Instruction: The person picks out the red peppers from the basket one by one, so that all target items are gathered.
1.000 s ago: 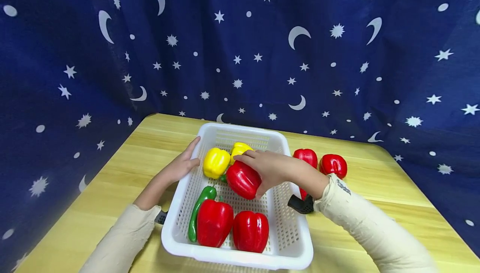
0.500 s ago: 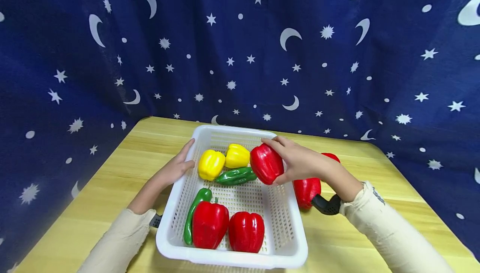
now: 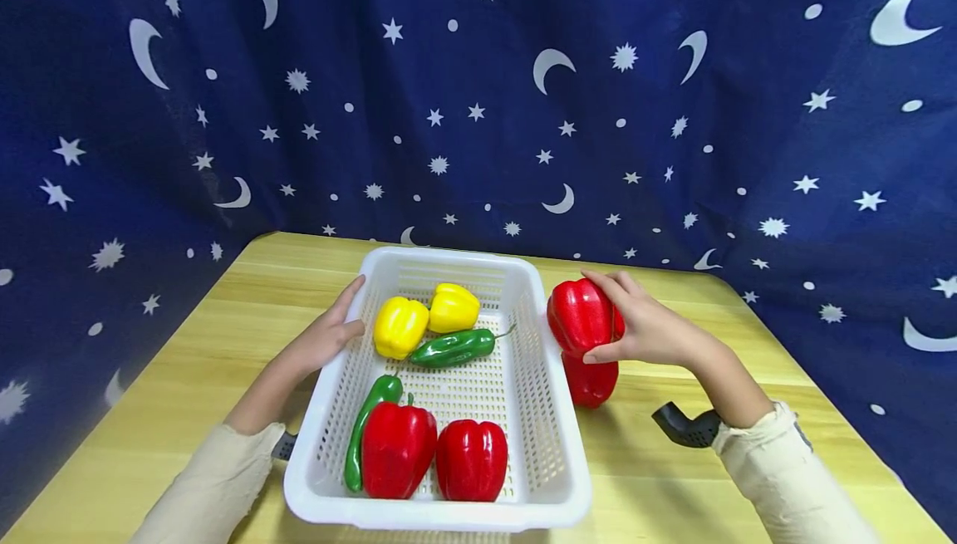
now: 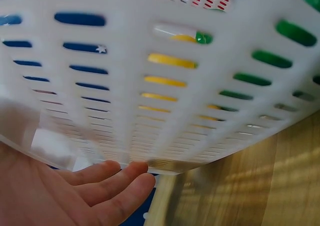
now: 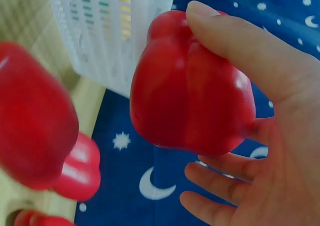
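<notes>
My right hand [image 3: 646, 330] holds a red bell pepper [image 3: 579, 316] in the air just outside the basket's right wall, thumb on one side and fingers on the other. Below it, another red bell pepper [image 3: 591, 382] lies on the table. My left hand [image 3: 317, 343] rests against the left side of the white plastic basket [image 3: 437, 515]; in the left wrist view its fingers [image 4: 122, 198] lie fairly straight along the outer wall. Inside the basket are two yellow bell peppers [image 3: 401, 327], two long green peppers [image 3: 452, 349] and two red bell peppers [image 3: 399, 451].
The wooden table [image 3: 665, 477] extends right of the basket. In the right wrist view, more red bell peppers [image 5: 35, 116] lie on the table beside the basket; the right hand partly hides them in the head view. A dark blue star-and-moon curtain [image 3: 478, 71] hangs behind.
My right hand has lifted the red bell pepper from the middle of the basket and carried it right, past the rim. The green pepper beneath it is uncovered. The left hand stays at the basket.
</notes>
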